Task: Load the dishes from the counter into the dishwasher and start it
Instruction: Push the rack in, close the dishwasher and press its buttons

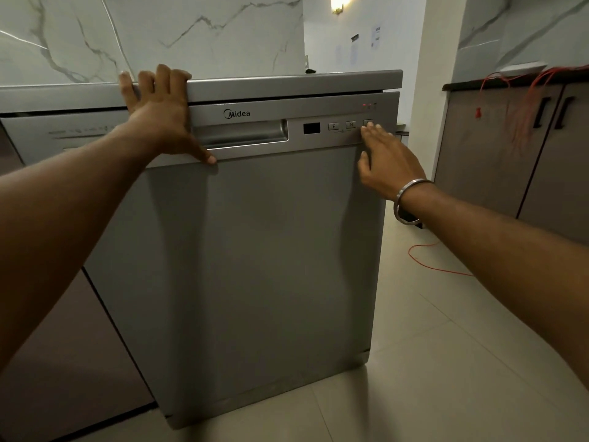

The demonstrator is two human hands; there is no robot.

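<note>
At the dishwasher point(255, 250) front, door shut, we see it fill the middle of the view; grey top edge runs just under the marble wall point(191, 33). Left of it, a second grey front and dark cabinet point(63, 346) sit close against its side. Right of it, open tiled floor point(446, 362) up to the brown cabinets point(510, 148), with a red wire point(433, 266) lying loose on the tiles near the dishwasher's right edge. More red wires point(526, 100) hang off the worktop corner at upper right.

Our left hand point(159, 113) lies spread on the dishwasher's top left edge: fingers straight, draped over the lid, thumb down on the panel's lower edge beside the handle recess point(242, 134). Holds nothing.

Our right hand point(385, 161), bangle point(409, 202) on the wrist, is flat and open, fingers straight, fingertips point(369, 126) on the rightmost button point(368, 122) at the panel's right edge. Red lamps point(366, 105) glow above it; display point(311, 128) dark.
</note>
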